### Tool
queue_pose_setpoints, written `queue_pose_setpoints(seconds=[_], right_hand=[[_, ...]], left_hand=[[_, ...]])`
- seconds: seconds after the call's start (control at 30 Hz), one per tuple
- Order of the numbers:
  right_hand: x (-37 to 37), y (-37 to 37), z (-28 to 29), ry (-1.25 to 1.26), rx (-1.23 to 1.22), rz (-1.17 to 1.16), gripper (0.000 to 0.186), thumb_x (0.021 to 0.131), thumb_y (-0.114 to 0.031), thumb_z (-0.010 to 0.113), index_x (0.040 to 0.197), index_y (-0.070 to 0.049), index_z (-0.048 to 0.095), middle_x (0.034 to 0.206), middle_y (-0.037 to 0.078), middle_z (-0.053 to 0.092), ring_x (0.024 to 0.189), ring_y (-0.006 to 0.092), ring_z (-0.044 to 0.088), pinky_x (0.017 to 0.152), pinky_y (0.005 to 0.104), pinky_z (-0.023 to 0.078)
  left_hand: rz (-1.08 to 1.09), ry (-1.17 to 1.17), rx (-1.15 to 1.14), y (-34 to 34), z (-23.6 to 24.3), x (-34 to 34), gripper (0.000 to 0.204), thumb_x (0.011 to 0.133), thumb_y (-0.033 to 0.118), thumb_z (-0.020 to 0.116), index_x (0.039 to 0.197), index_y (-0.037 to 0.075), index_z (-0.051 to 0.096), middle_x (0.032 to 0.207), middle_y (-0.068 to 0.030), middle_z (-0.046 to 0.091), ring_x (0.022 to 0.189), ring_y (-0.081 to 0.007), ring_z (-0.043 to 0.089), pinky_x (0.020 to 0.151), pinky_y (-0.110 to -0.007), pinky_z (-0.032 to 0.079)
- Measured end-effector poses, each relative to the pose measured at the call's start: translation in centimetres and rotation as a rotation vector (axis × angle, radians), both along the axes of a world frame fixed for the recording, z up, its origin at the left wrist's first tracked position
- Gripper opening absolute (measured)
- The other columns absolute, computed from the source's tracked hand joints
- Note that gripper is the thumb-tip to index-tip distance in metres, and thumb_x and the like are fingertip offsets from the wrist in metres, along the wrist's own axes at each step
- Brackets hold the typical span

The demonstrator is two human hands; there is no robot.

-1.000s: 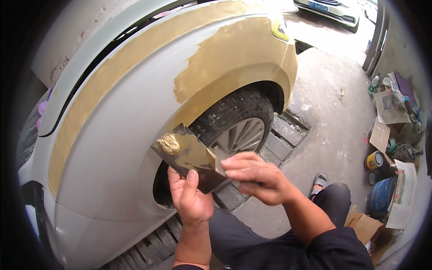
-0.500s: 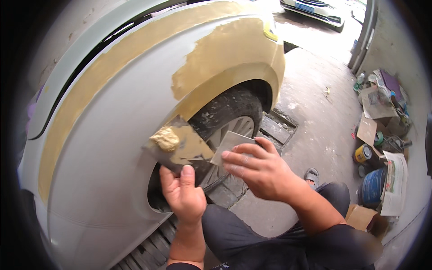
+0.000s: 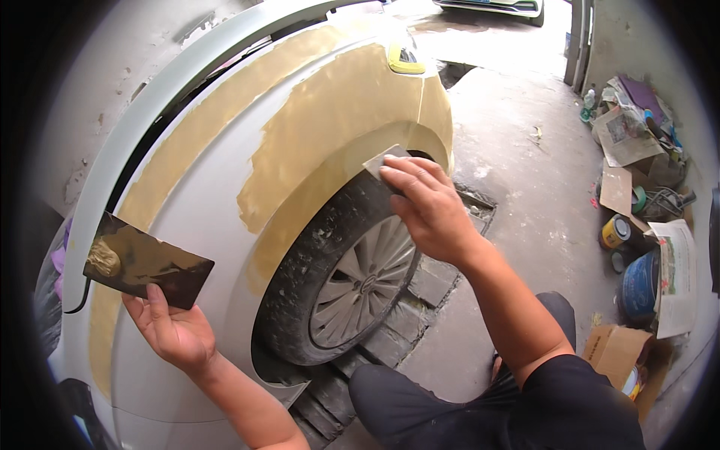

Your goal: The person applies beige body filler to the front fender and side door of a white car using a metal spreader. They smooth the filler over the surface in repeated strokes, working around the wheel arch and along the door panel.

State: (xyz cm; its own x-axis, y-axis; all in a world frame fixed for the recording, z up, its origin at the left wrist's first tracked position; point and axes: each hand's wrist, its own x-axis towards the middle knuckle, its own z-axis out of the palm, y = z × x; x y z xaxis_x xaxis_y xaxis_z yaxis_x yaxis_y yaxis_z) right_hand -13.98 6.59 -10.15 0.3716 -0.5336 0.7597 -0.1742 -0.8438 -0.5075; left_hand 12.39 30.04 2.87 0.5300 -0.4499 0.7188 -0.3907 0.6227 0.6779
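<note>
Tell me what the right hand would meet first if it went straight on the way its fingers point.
Probably the partly tan fender above the tire; the spreader in the right hand may be touching it, but depth is unclear.

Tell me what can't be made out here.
- Head view: fingertips of the left hand, behind the dark board.
- Head view: part of the flat scraper, covered by the right hand.
- Head view: whether that scraper touches the tan fender, too small to tell.
- Head view: most of the white car, cut off by the top edge.
</note>
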Motion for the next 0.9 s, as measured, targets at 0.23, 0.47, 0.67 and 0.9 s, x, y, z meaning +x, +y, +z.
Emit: queue_pose_setpoints(seconds=[0.23,0.47,0.67,0.9], right_hand=[[3.8,-1.4,-0.6,-0.073,-0.155,-0.05,0.042,0.088,-0.001,0.07,0.13,-0.006,0.066,0.139,0.009,0.065,0.13,0.0318,0.057,0.109,0.0451,0.043],[5.9,-0.5,-0.8,-0.104,-0.148,-0.047,0.043,0.087,-0.006,0.061,0.13,-0.008,0.067,0.144,0.005,0.062,0.132,0.0241,0.055,0.109,0.0531,0.035],[4.9,0.0,-0.8,-0.094,-0.122,-0.043,0.042,0.087,-0.008,0.061,0.129,-0.007,0.068,0.144,0.005,0.062,0.133,0.0248,0.054,0.107,0.0559,0.036],[5.6,1.0,-0.2,0.004,-0.149,0.002,0.044,0.088,-0.009,0.061,0.131,-0.006,0.067,0.147,0.006,0.06,0.134,0.0246,0.052,0.108,0.0603,0.035]], left_hand=[[-0.038,-0.012,0.046,0.4,0.0,1.4,0.046,0.108,0.01,0.051,0.153,0.001,0.042,0.146,-0.0117,0.057,0.132,-0.0242,0.056,0.114,-0.042,0.042],[0.019,0.004,0.051,0.7,0.0,1.4,0.044,0.107,0.008,0.05,0.15,0.002,0.045,0.142,-0.0112,0.059,0.129,-0.0237,0.058,0.113,-0.042,0.044],[0.076,0.034,0.058,0.6,0.1,1.0,0.044,0.107,0.008,0.05,0.151,0.002,0.045,0.143,-0.0112,0.059,0.13,-0.0236,0.057,0.114,-0.042,0.044],[0.072,0.0,0.081,0.3,0.2,0.7,0.044,0.107,0.008,0.049,0.15,0.002,0.045,0.143,-0.0114,0.059,0.13,-0.0238,0.057,0.114,-0.042,0.044]])
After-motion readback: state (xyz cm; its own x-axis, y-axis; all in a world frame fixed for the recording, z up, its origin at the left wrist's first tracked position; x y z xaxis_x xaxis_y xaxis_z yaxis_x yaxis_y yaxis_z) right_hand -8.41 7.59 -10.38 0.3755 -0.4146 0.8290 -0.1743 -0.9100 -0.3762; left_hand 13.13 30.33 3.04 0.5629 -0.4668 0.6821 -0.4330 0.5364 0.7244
